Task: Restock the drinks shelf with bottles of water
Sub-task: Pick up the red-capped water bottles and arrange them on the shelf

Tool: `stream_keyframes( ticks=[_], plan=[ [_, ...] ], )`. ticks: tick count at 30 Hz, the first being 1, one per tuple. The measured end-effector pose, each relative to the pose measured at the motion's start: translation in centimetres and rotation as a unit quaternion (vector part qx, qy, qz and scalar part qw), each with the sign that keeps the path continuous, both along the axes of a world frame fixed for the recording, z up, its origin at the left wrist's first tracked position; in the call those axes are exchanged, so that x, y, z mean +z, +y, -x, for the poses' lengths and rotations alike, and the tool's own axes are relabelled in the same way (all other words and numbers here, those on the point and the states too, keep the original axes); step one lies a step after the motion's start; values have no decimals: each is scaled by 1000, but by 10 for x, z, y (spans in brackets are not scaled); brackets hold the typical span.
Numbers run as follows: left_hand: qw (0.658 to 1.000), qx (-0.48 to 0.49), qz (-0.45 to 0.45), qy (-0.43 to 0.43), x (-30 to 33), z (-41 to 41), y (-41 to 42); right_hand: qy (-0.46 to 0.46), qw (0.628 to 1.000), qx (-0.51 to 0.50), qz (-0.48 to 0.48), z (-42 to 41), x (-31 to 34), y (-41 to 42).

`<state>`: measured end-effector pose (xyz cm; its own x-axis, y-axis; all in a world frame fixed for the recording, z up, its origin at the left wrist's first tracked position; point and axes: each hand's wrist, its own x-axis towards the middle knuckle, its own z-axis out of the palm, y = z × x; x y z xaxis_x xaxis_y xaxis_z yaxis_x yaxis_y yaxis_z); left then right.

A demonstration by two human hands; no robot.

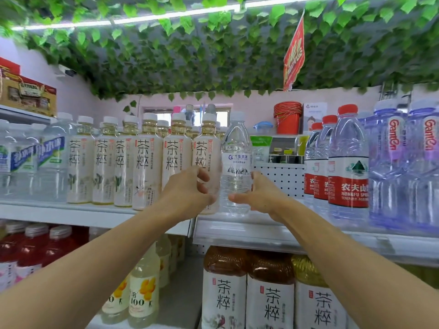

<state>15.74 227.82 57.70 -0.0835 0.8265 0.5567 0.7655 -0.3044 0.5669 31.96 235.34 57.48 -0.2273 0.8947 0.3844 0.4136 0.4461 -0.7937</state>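
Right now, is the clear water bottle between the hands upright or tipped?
Upright. The water bottle stands cap up on the shelf, base at the shelf edge, beside the tea bottles.
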Motion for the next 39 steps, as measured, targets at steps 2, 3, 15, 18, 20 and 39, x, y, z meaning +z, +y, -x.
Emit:
stream_keyframes(
  ticks=[2,3,15,18,20,39],
  plan=[
    [1000,4,3,4,-2,1,-1,-3,1000,1,3,1,-1,0],
    [1000,6,4,4,-3,1,-1,-5,1000,1,2,1,-2,-1],
    [1000,-19,16,4,-8,1,-8,-18,999,-36,-12,7,-3,-4],
    [1000,-20,20,8,-10,0,-10,-36,998,-56,-22,6,-6,-7],
    [999,-29,26,7,-10,-1,-13,-40,996,-71,-40,3,-8,-14],
    [939,-291,182,-26,-164,-117,-59,-166,940,-267,-130,-124,-173,-175]
  ],
)
